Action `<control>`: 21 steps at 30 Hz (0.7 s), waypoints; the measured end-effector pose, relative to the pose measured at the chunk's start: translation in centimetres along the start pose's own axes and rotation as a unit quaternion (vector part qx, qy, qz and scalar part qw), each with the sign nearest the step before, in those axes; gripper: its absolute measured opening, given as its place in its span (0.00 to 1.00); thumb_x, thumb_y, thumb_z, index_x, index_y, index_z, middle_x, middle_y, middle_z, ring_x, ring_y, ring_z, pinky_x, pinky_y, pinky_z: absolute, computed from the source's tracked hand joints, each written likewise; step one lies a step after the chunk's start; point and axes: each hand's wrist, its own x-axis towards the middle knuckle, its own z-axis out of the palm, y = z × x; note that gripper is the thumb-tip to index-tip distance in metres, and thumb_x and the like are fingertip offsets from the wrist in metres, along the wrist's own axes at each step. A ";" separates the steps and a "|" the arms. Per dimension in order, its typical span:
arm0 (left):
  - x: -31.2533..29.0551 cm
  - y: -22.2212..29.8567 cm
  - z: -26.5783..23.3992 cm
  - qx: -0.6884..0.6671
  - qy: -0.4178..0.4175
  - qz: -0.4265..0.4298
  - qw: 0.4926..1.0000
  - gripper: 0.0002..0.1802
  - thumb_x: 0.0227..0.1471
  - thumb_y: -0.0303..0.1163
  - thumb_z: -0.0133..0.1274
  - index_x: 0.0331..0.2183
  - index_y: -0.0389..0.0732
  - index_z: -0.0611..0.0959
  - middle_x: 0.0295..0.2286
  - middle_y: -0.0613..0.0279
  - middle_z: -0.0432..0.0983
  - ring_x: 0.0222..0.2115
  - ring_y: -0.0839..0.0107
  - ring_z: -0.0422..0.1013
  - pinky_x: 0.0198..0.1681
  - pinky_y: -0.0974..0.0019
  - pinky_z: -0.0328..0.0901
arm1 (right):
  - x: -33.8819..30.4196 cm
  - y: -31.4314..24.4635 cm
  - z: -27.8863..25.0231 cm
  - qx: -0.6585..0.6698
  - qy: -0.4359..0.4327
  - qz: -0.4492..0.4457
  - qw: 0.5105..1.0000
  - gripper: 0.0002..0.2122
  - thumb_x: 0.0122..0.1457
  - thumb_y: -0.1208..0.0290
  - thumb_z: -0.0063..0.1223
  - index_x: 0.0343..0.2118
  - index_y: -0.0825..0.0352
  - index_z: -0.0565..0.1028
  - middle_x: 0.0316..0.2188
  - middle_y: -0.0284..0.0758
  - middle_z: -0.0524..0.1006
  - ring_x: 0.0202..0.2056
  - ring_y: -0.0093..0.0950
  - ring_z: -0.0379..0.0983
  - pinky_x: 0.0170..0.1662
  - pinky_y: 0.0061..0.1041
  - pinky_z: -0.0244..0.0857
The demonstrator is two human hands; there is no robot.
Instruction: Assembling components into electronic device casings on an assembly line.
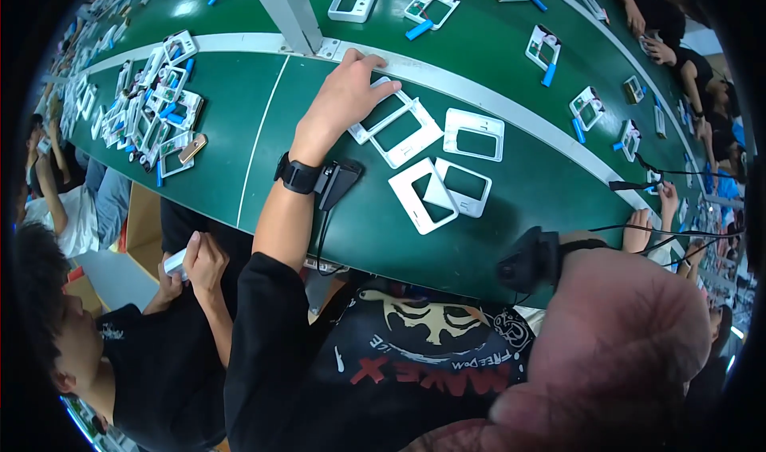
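My left hand [349, 93] reaches over the green tabletop to the white metal rail, fingers apart. Its thumb touches the upper end of a white plastic frame [383, 87], partly covered by that hand. Another white frame [407, 133] overlaps it. To the right lies a separate white frame [474, 122]. Nearer to me, a tilted white frame [409, 198] rests partly against one more white frame [474, 205]. My right hand [622, 324] is raised very close to the camera, large and blurred at the lower right; its fingers cannot be made out.
A heap of white frames with blue cylinders [152, 109] is piled at the left. Past the rail [447, 81], assemblies with blue cylinders [432, 7] lie on a green surface. A metal post [283, 9] rises there. A co-worker [159, 356] sits at left holding a white piece.
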 end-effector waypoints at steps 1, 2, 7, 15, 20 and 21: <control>0.1 0.0 0.2 0.007 0.011 -0.001 1.000 0.26 0.51 0.46 0.58 0.47 0.39 0.79 0.41 0.54 0.69 0.35 0.60 0.73 0.42 0.61 0.69 | 0.2 2.7 0.5 0.002 -0.010 0.001 1.000 0.05 0.52 0.62 0.54 0.22 0.50 0.79 0.23 0.14 0.77 0.28 0.10 0.69 0.43 0.16 0.58; -0.2 -0.6 0.0 0.004 0.012 -0.002 1.000 0.26 0.51 0.46 0.58 0.47 0.39 0.79 0.41 0.54 0.69 0.35 0.60 0.73 0.42 0.61 0.69 | 1.7 2.9 2.7 0.012 -0.013 0.002 1.000 0.04 0.51 0.63 0.55 0.22 0.50 0.79 0.23 0.15 0.77 0.27 0.11 0.70 0.43 0.16 0.58; 0.1 -2.3 -1.4 -0.028 0.021 -0.007 0.999 0.25 0.50 0.45 0.59 0.45 0.37 0.79 0.40 0.52 0.70 0.36 0.57 0.73 0.43 0.59 0.68 | 5.6 3.5 6.8 0.017 -0.025 0.036 0.999 0.02 0.48 0.68 0.58 0.21 0.52 0.80 0.23 0.19 0.77 0.27 0.14 0.71 0.42 0.18 0.60; -2.6 -2.4 -4.3 -0.048 0.059 0.021 0.997 0.24 0.50 0.43 0.58 0.44 0.35 0.80 0.39 0.49 0.72 0.37 0.55 0.73 0.43 0.58 0.68 | 7.5 3.5 9.2 0.039 -0.016 0.186 0.982 0.08 0.46 0.76 0.50 0.29 0.70 0.79 0.28 0.43 0.78 0.26 0.32 0.75 0.33 0.25 0.67; -6.5 -0.4 -12.0 -0.096 0.012 -0.015 0.995 0.23 0.52 0.43 0.57 0.44 0.36 0.80 0.34 0.49 0.78 0.34 0.58 0.76 0.39 0.61 0.69 | 5.2 3.6 6.2 0.049 0.011 0.243 0.969 0.12 0.46 0.83 0.43 0.32 0.77 0.77 0.31 0.51 0.79 0.26 0.35 0.76 0.33 0.27 0.68; -7.3 -0.7 -12.6 -0.089 0.027 -0.018 0.995 0.23 0.52 0.43 0.57 0.44 0.36 0.80 0.34 0.49 0.78 0.34 0.58 0.76 0.39 0.61 0.69 | 3.7 3.6 5.2 0.064 0.019 0.276 0.959 0.12 0.48 0.84 0.42 0.34 0.77 0.77 0.31 0.50 0.79 0.27 0.34 0.76 0.34 0.26 0.68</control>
